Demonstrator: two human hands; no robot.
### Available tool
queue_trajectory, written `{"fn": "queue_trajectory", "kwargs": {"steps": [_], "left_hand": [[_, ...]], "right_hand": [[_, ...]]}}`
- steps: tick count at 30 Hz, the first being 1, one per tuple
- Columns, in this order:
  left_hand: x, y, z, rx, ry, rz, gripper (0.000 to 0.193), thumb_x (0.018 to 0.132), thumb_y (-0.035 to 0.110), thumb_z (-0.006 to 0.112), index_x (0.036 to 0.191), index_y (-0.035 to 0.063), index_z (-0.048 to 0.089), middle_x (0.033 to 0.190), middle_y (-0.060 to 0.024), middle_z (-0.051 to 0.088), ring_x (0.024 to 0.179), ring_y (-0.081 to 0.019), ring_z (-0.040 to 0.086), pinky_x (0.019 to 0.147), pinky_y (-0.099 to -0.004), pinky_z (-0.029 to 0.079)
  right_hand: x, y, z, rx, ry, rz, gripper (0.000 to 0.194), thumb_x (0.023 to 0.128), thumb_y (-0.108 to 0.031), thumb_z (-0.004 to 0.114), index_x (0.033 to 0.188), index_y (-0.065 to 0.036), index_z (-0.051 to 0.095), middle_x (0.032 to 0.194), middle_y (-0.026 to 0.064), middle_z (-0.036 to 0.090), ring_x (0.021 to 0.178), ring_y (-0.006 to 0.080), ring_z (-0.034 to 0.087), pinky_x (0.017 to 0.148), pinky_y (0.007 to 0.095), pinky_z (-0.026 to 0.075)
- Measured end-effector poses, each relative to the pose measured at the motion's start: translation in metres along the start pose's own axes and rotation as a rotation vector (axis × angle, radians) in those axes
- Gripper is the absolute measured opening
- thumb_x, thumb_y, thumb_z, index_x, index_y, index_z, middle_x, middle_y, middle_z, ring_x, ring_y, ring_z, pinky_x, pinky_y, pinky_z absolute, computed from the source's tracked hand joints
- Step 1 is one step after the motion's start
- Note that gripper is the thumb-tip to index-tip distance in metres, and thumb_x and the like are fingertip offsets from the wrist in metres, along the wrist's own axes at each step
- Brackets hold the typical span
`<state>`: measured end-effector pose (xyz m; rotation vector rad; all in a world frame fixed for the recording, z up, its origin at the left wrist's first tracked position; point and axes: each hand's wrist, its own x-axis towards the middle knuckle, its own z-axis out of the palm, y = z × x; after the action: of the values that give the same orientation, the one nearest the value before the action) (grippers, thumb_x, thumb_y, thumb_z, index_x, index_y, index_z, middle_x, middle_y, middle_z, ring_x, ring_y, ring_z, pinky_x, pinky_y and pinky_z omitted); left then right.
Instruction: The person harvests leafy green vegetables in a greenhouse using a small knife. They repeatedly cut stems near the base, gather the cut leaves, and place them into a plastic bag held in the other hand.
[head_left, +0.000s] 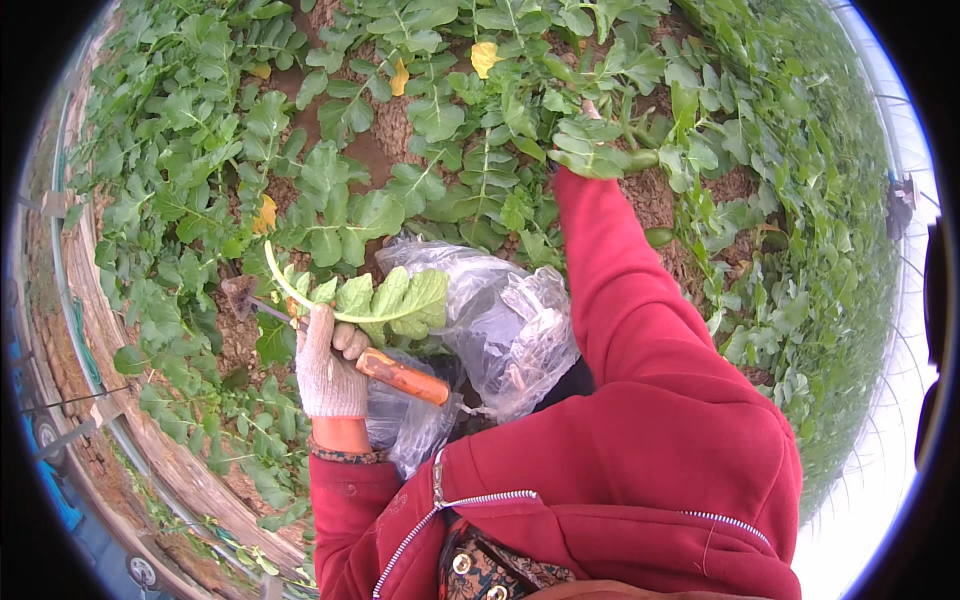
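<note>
My left hand (328, 371), in a pale knit glove, grips the wooden handle (405, 377) of a small hand hoe. The hoe's rusty blade (240, 296) points away to the left. A cut green leaf (397, 304) with a pale stalk lies in the same grasp. My right arm, in a red sleeve (611, 247), reaches forward into the leafy crop. Leaves hide most of my right hand (590, 110), so its grip is not visible. Near that wrist, a green root (641, 160), apparently a radish, shows between the leaves.
A crumpled clear plastic bag (502, 330) rests in front of my body. Leafy plants (450, 112) surround me, with brown soil (394, 127) between them. A weathered wooden board (142, 420) runs along the left edge, and translucent sheeting (862, 450) curves along the right.
</note>
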<state>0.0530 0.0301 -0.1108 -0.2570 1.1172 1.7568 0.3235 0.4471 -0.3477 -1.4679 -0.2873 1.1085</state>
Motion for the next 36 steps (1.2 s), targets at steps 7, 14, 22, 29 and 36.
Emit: {"fn": "queue_trajectory", "kwargs": {"steps": [7, 14, 22, 29, 36], "left_hand": [[0.004, -0.001, -0.007, -0.046, -0.004, 0.034, 0.014, 0.097, 0.020, 0.064, 0.100, 0.0097, 0.057, 0.073, 0.0017, 0.050, 0.058, -0.0085, 0.042, 0.050, -0.0228, 0.036], [0.008, -0.002, -0.009, -0.056, -0.022, 0.055, 0.020, 0.094, 0.022, 0.066, 0.106, 0.0098, 0.055, 0.081, -0.0015, 0.054, 0.058, -0.0112, 0.044, 0.051, -0.0248, 0.037], [0.022, -0.012, 0.007, -0.023, -0.183, 0.135, 0.029, 0.095, 0.016, 0.066, 0.120, 0.0092, 0.055, 0.091, -0.0015, 0.053, 0.069, -0.0141, 0.048, 0.058, -0.0281, 0.041], [0.025, -0.012, 0.012, 0.162, -0.227, 0.167, 0.051, 0.099, 0.038, 0.057, 0.140, 0.0093, 0.046, 0.134, -0.0123, 0.054, 0.115, -0.0267, 0.056, 0.096, -0.0411, 0.046], [0.018, -0.006, 0.015, 0.220, -0.102, 0.191, 0.036, 0.096, 0.016, 0.060, 0.131, 0.0067, 0.054, 0.113, -0.0072, 0.063, 0.094, -0.0210, 0.063, 0.078, -0.0354, 0.054]], "right_hand": [[-0.023, -0.004, -0.001, 0.157, 0.107, 0.067, 0.019, 0.090, -0.027, 0.061, 0.098, -0.010, 0.064, 0.082, 0.0117, 0.066, 0.060, 0.0247, 0.057, 0.050, 0.0380, 0.044], [-0.097, -0.068, -0.065, 0.415, -0.115, 0.277, 0.014, 0.089, -0.006, 0.058, 0.099, -0.016, 0.057, 0.073, 0.0056, 0.060, 0.051, 0.0174, 0.053, 0.043, 0.0295, 0.042], [-0.332, -0.128, -0.070, -0.444, -1.093, 0.089, 0.025, 0.092, -0.007, 0.058, 0.116, -0.002, 0.053, 0.081, 0.0108, 0.068, 0.058, 0.0162, 0.060, 0.052, 0.0302, 0.051], [-0.406, -0.132, -0.043, -1.330, -1.800, -0.922, 0.016, 0.088, -0.020, 0.060, 0.097, -0.007, 0.058, 0.070, 0.0170, 0.065, 0.065, 0.0364, 0.068, 0.055, 0.0463, 0.053], [-0.396, -0.123, -0.048, -1.171, -1.878, -0.720, 0.032, 0.085, -0.029, 0.067, 0.105, -0.006, 0.062, 0.082, 0.0154, 0.068, 0.082, 0.0351, 0.069, 0.071, 0.0440, 0.053]]}}
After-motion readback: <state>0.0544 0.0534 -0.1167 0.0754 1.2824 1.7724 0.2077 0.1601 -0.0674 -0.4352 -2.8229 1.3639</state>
